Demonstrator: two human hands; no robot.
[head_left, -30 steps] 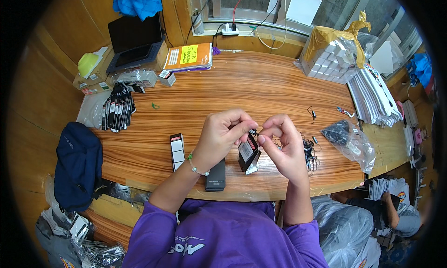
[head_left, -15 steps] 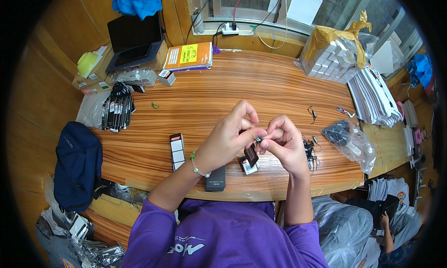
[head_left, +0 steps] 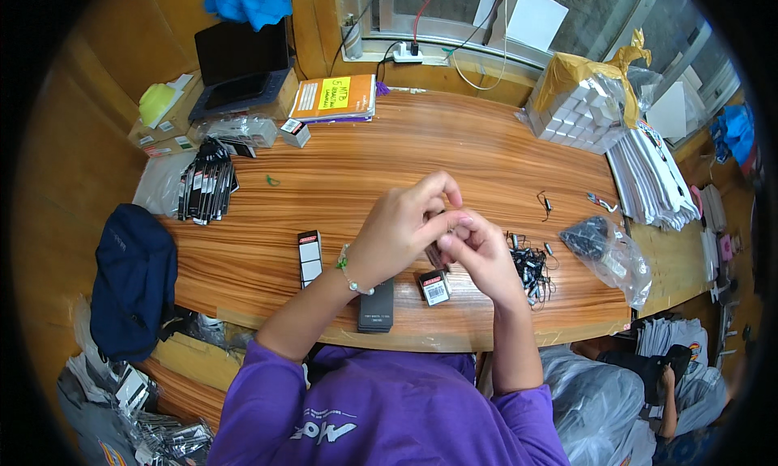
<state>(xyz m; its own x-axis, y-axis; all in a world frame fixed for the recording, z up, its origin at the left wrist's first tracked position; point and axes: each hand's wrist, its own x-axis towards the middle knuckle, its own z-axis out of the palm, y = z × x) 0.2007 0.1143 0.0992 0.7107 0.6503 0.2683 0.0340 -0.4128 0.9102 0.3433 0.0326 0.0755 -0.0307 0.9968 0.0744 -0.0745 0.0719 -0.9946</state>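
My left hand [head_left: 408, 229] and my right hand [head_left: 480, 257] meet above the middle of the table, thumbs and fingers pinched together. A dark flat hang tag [head_left: 434, 258] shows in part beneath the fingertips, mostly covered by the right hand; the point where it is gripped is hidden. Just below sits a small black-and-white box [head_left: 435, 288]. Under the left wrist lies a stack of dark grey cards [head_left: 376, 307], and left of it stands a narrow stack of white-faced labels or boxes [head_left: 309, 259]. Beside my right hand is a pile of black cords with small barrel ends [head_left: 531, 270].
A clear plastic bag [head_left: 608, 251] of black items lies at the right, near a small cutter [head_left: 601, 202]. Black tags [head_left: 207, 186] are heaped at the left. Notebooks [head_left: 334, 98], a laptop [head_left: 241, 61] and a wrapped block of white boxes [head_left: 579, 109] line the back.
My hands have drawn closer together, and the right one has shifted slightly left. The hang tag, plainly visible before, is now mostly covered. The small box shows more fully.
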